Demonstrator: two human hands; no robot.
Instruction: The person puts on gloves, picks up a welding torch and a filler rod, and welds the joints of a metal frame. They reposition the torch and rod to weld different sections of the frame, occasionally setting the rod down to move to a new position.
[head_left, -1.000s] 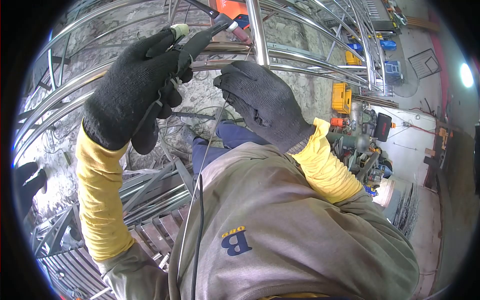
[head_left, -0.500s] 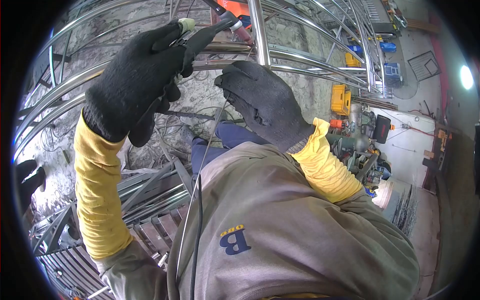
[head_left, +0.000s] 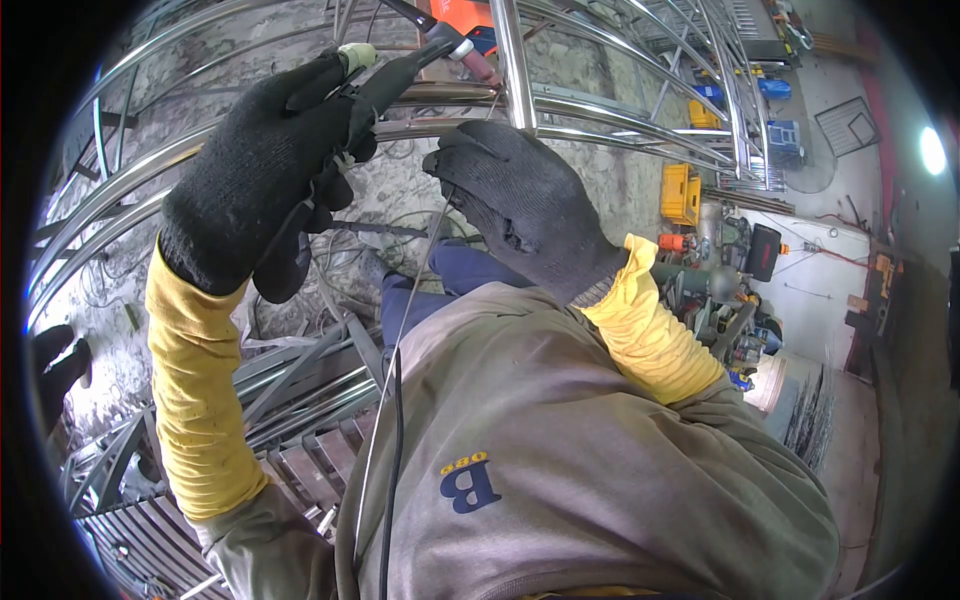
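Observation:
My left hand (head_left: pixel 255 160), in a black glove, is closed around the handle of a black welding torch (head_left: pixel 405 78). The torch's pinkish nozzle (head_left: pixel 482 68) points at a joint beside an upright shiny metal tube (head_left: pixel 514 65). My right hand (head_left: pixel 520 195), also in a black glove, lies just below the tubes with its fingers pinched on a thin metal rod (head_left: pixel 425 250). The rod's long end runs down across my shirt, and its other end is close to the nozzle. A pale piece (head_left: pixel 357 57) shows at my left fingertips.
Curved shiny tubes (head_left: pixel 120 175) span the top and left. A black cable (head_left: pixel 394 450) hangs over my shirt. At right stand a yellow crate (head_left: pixel 680 195), an orange item (head_left: pixel 673 241) and clustered tools. Dark shapes (head_left: pixel 60 365), possibly shoes, show at far left. Metal bars (head_left: pixel 300 400) lie lower left.
My left hand and the torch have shifted slightly left, and the wrist is a little lower. My right hand has moved slightly left and up with the rod.

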